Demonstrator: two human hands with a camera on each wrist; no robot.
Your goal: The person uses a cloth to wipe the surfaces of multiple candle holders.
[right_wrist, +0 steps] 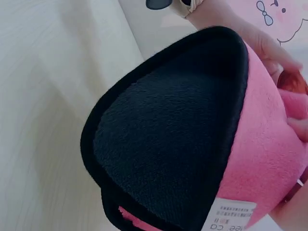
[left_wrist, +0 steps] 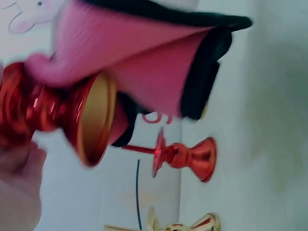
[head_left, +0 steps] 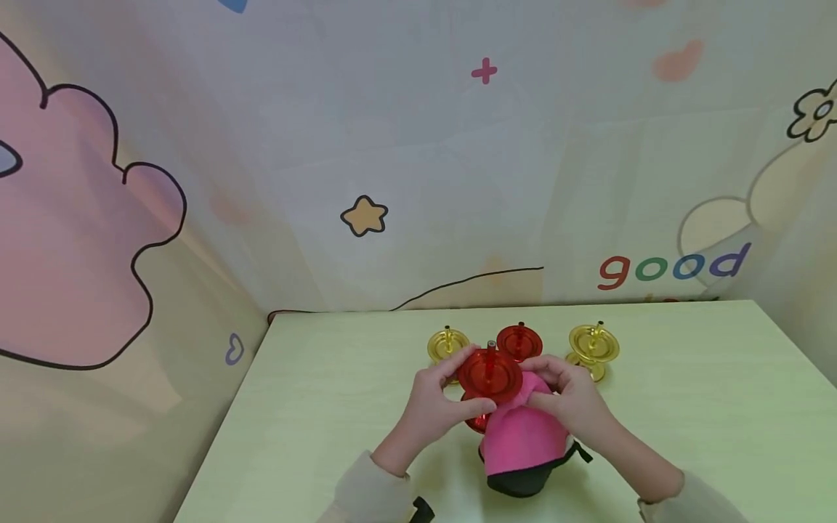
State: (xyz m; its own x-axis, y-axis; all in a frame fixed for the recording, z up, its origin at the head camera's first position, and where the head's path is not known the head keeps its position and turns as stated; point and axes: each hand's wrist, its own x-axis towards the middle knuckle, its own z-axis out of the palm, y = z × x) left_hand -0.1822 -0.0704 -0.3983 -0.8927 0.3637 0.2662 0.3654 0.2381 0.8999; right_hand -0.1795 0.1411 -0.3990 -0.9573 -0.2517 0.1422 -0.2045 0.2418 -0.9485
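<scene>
My left hand [head_left: 428, 410] grips a red metal candlestick [head_left: 489, 378] by its side, its dish and spike tipped up in the head view. The flared base, gold inside, shows in the left wrist view, lifted off the table. In my right hand [head_left: 578, 407] a pink cloth [head_left: 523, 444] with black edging is pinched and pressed against the candlestick. The cloth hangs down in a loose cone; its dark lining and a white label [right_wrist: 230, 214] face the right wrist camera. Parts of the candlestick's stem are hidden behind fingers and cloth.
Another red candlestick [head_left: 519, 340] stands upright behind my hands. One gold candlestick [head_left: 447, 344] is to its left, a second gold candlestick [head_left: 593, 344] to its right. All stand on a pale table [head_left: 340, 370] backed by a printed curtain [head_left: 418, 145].
</scene>
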